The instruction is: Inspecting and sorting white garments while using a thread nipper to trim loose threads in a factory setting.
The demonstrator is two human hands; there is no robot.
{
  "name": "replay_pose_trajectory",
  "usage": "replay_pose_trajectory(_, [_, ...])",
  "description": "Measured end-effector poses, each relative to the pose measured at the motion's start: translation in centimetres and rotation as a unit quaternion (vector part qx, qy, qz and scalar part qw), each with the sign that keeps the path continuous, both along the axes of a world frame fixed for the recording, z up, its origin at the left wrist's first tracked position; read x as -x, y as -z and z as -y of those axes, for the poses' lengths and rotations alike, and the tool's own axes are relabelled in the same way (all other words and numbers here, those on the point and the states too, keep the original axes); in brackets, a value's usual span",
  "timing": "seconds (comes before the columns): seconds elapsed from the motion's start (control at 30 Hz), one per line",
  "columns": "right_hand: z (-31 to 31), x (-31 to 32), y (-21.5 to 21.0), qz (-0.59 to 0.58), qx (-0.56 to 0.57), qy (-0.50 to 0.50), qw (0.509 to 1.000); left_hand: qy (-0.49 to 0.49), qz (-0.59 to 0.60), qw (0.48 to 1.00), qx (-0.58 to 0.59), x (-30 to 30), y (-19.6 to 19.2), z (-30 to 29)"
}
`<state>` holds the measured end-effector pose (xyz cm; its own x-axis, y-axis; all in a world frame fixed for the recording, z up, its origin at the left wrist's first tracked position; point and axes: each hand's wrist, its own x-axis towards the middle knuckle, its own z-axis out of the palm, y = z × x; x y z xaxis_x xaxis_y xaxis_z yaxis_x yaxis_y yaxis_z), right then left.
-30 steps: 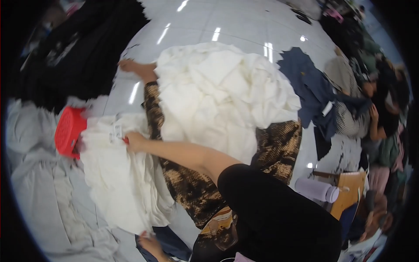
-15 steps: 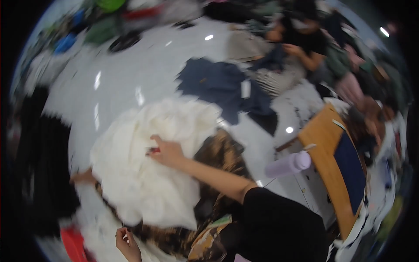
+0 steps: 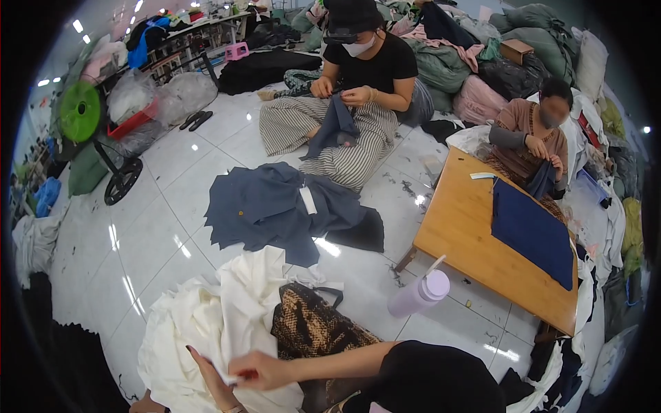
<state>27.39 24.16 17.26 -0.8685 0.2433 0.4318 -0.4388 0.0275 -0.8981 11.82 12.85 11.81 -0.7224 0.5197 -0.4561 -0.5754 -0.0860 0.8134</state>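
Observation:
A crumpled heap of white fabric (image 3: 234,303) lies in front of me, over the left side of a brown-and-black patterned cloth (image 3: 320,320). My left hand (image 3: 215,382) is held upright against the white fabric, its fingers stretched out. Close beside it on the right, my right hand (image 3: 265,370) is curled with the fingers closed. A small reddish spot shows at those fingers, but what they hold is too blurred to name. The two hands nearly meet, and their contact point is partly hidden.
Grey-blue cut fabric pieces (image 3: 268,206) lie on the tiled floor ahead. A lilac bottle (image 3: 420,292) stands at right, near a low wooden table (image 3: 454,220) bearing navy cloth (image 3: 530,234). Two people sit beyond, handling dark cloth. A green fan (image 3: 79,110) is far left.
My right hand has moved down and back across the white fabric to meet my left hand, which has come up onto it. The view has tilted up, showing more of the room.

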Motion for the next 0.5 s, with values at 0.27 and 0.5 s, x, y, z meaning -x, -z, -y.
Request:
replay_pose_trajectory(0.27, [-3.5,-1.8,-7.1,0.004,0.115,-0.128,0.985,0.006,0.009,0.991,-0.136,2.3,-8.9,0.3])
replay_pose_trajectory(0.5, [-4.8,-1.4,-6.1,0.024,0.150,-0.093,0.984,-0.269,-0.154,0.931,-0.191,1.0,-16.6,3.2])
